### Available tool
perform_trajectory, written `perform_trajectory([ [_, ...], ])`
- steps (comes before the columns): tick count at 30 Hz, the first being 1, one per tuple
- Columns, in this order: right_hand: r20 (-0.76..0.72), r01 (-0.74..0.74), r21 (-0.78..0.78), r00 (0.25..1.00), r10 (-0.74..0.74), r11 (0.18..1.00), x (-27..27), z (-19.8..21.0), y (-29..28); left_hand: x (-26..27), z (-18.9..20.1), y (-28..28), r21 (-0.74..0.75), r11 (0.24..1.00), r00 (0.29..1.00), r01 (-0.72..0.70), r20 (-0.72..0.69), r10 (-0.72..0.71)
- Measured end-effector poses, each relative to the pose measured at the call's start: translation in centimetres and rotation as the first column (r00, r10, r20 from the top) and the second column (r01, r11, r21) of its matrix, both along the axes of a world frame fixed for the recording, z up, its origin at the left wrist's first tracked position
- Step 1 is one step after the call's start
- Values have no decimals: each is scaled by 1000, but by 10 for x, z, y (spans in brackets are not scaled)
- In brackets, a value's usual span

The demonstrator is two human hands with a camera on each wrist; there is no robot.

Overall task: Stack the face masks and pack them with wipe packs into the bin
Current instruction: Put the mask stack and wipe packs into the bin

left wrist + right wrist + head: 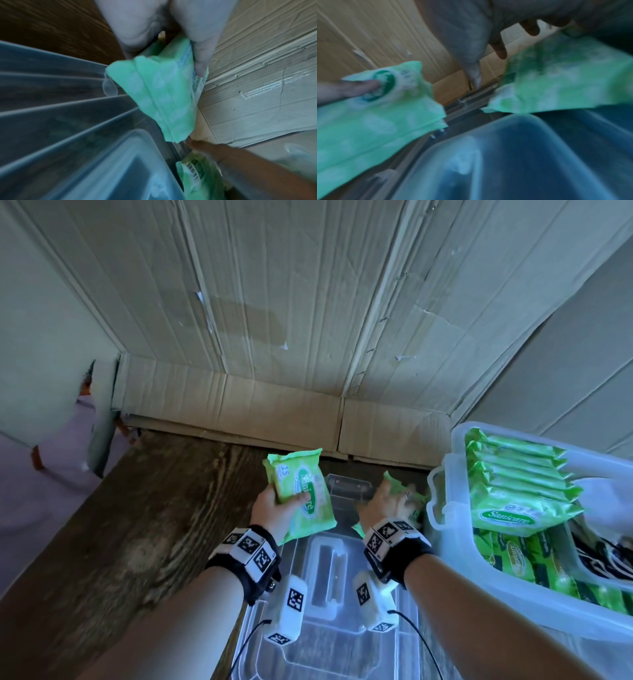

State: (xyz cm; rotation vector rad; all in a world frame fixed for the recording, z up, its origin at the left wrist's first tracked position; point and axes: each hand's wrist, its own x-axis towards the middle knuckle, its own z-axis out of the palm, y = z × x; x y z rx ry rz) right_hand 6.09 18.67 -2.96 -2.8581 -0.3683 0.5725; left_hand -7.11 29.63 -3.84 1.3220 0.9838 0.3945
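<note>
My left hand [274,505] grips a green wipe pack [301,494] and holds it above the table; it shows close up in the left wrist view [163,94]. My right hand [383,505] lies with spread fingers on a second green wipe pack [397,486], which sits just left of the clear plastic bin [442,508]. In the blurred right wrist view the thumb and two fingers stand straight above that pack [565,81]. Several wipe packs [513,491] fill the bin, and a black-and-white patterned item [603,553] lies among them.
A clear plastic lid [329,577] lies flat on the dark wooden table [137,525] under both forearms. Cardboard sheets [274,302] wall off the back and sides. The bin takes up the right edge.
</note>
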Motion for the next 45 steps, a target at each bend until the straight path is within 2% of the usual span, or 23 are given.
perform_trajectory([
  [2, -47, 19, 28, 999, -18, 999, 3, -10, -5, -1, 0, 1, 15, 1000, 1000, -11, 1, 11],
  [6, -17, -12, -47, 1000, 11, 999, 0, -8, -10, -3, -1, 1, 71, 997, 1000, -9, -15, 11],
  [10, -27, -4, -77, 1000, 2, 997, -3, -2, -14, -7, 5, -3, 231, 967, 994, 106, -57, -95],
  [12, -6, 4, -14, 1000, -4, 1000, -6, 7, -13, -5, 4, -6, 310, 940, 989, 142, -81, -123],
  [14, 8, -15, 135, 1000, 14, 991, -12, 18, -13, -3, -4, -9, 325, 934, 989, 145, -75, -128],
  [15, 18, -48, 230, 999, 45, 972, -16, 25, -12, -3, -4, -10, 302, 942, 990, 143, -43, -137],
  [17, 26, -138, 415, 990, 141, 899, -24, 38, -15, 1, -6, -14, 141, 984, 990, 107, 77, -119],
  [18, 29, -206, 460, 976, 217, 864, -30, 42, -14, 1, -7, -14, 59, 996, 991, 63, 115, -70],
  [20, 12, -340, 403, 930, 367, 850, -37, 47, -18, 4, -1, -23, -48, 999, 987, 19, 161, -11],
  [22, -38, -421, 316, 890, 454, 850, -39, 45, -26, 6, 12, -39, -93, 993, 991, 66, 122, -54],
  [24, -100, -397, 341, 886, 453, 852, -37, 43, -38, 4, 19, -55, -42, 993, 989, 108, 108, -103],
  [27, -226, -262, 466, 888, 400, 845, -33, 45, -65, -1, 23, -78, -141, 985, 988, 101, 134, -82],
  [29, -271, -222, 488, 881, 388, 844, -31, 47, -81, -4, 22, -88, -71, 987, 988, 144, 65, -139],
  [32, -260, -191, 562, 883, 391, 805, -33, 44, -118, -13, 24, -119, -28, 974, 973, 226, -42, -227],
  [34, -277, -153, 610, 878, 390, 777, -37, 43, -142, -19, 30, -141, -17, 957, 956, 289, -51, -289],
  [37, -318, -143, 611, 856, 407, 779, -37, 46, -175, -24, 41, -173, -52, 962, 961, 268, -51, -271],
  [40, -235, -202, 630, 871, 431, 750, -32, 51, -204, -27, 36, -194, -46, 973, 969, 228, -90, -231],
  [43, -149, -224, 706, 881, 450, 671, -28, 56, -234, -24, 32, -217, -142, 969, 971, 202, -103, -218],
  [45, -102, -239, 759, 875, 473, 605, -25, 63, -254, -18, 31, -229, -223, 965, 987, 142, -43, -155],
])
